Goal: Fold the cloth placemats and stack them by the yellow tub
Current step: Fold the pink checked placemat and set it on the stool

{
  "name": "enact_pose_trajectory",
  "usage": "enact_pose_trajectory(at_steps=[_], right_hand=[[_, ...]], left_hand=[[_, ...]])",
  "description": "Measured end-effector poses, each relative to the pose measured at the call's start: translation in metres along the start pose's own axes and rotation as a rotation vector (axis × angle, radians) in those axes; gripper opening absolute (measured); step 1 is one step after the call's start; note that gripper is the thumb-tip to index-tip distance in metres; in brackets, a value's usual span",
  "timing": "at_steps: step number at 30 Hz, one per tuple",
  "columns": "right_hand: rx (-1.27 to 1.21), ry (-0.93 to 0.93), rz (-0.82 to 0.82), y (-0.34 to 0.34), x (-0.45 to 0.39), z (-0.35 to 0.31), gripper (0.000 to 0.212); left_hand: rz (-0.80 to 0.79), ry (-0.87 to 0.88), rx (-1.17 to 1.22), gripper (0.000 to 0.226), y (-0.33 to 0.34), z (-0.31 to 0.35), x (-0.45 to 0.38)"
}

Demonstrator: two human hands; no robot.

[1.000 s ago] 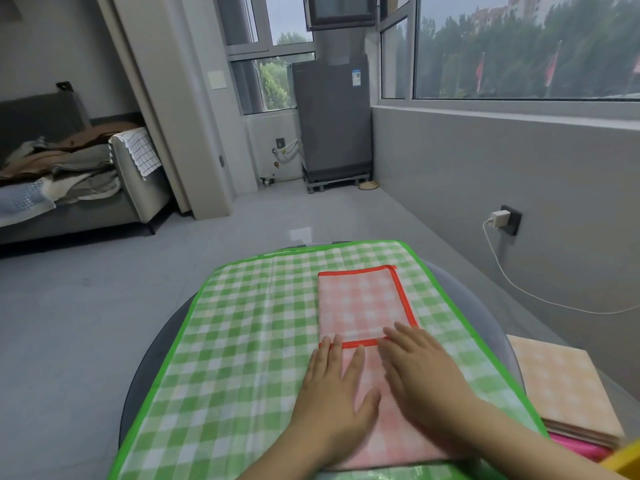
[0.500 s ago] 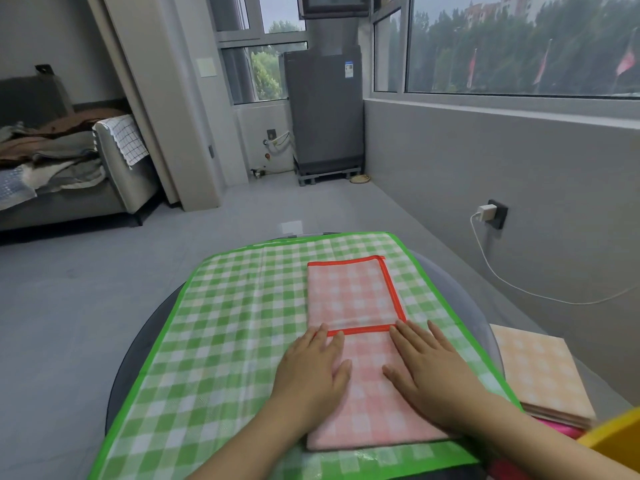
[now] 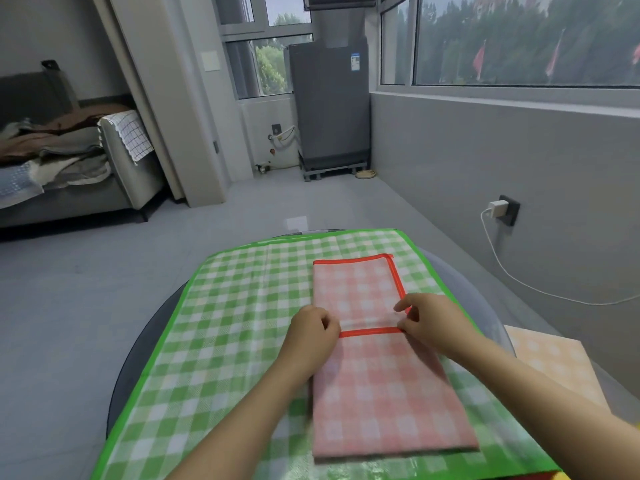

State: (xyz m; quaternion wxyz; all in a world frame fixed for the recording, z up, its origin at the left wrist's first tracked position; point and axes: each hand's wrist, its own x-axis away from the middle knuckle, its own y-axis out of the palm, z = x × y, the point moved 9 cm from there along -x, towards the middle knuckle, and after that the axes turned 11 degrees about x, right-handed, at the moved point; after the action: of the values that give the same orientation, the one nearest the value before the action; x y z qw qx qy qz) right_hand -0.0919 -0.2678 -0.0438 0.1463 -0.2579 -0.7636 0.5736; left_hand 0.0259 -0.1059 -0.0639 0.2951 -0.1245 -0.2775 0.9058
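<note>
Pink checked placemat (image 3: 377,393) lies folded lengthwise on the green checked cloth (image 3: 214,341) that covers the round dark worktop (image 3: 138,344); near half of placemat doubled over, its red-trimmed edge (image 3: 370,332) running crosswise mid-length; far half single layer, red trim along far and right sides. Left hand (image 3: 311,336) at left end of that red edge, fingers curled in, grip pinching the edge; right hand (image 3: 433,322) at right end of same edge, thumb and fingertips pressed together on the fabric, edge slightly lifted between the two hands; both forearms bare, reaching in from bottom of frame. Stack of folded placemats (image 3: 554,368) with a peach checked one on top sits right of the worktop, just beside it, lower; small yellow corner of the yellow tub (image 3: 561,477) at bottom right edge, mostly out of frame, near that stack. Background: grey sofa (image 3: 69,188) piled with clothes at left, grey fridge (image 3: 329,102) by far window, white charger (image 3: 497,206) plugged into wall socket at right with cable trailing down.
</note>
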Motion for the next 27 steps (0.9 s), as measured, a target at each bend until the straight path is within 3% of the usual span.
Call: enact_pose_trajectory(at_steps=[4,7,12,17,21,27], right_hand=[[0.014,0.139,0.023,0.007,-0.010,0.009,0.036],[0.046,0.202,-0.016,0.011,-0.013,0.012,0.046],[-0.048,0.288,-0.018,0.011,-0.015,0.022,0.043],[-0.227,0.352,0.027,0.011,-0.019,0.034,0.027],[-0.505,0.410,0.032,0.022,-0.020,0.048,0.025],[-0.779,0.370,-0.012,0.028,-0.019,0.050,0.019]], left_hand=[[0.091,-0.124,0.113,0.013,-0.005,-0.011,-0.008],[0.138,-0.155,0.107,0.019,-0.008,-0.013,-0.012],[0.178,-0.244,0.217,0.003,-0.013,-0.024,-0.019],[0.191,-0.259,0.327,0.007,-0.016,-0.026,-0.016],[0.238,-0.297,0.492,0.005,-0.016,-0.032,-0.013],[0.212,-0.336,0.629,0.008,-0.014,-0.036,-0.006]])
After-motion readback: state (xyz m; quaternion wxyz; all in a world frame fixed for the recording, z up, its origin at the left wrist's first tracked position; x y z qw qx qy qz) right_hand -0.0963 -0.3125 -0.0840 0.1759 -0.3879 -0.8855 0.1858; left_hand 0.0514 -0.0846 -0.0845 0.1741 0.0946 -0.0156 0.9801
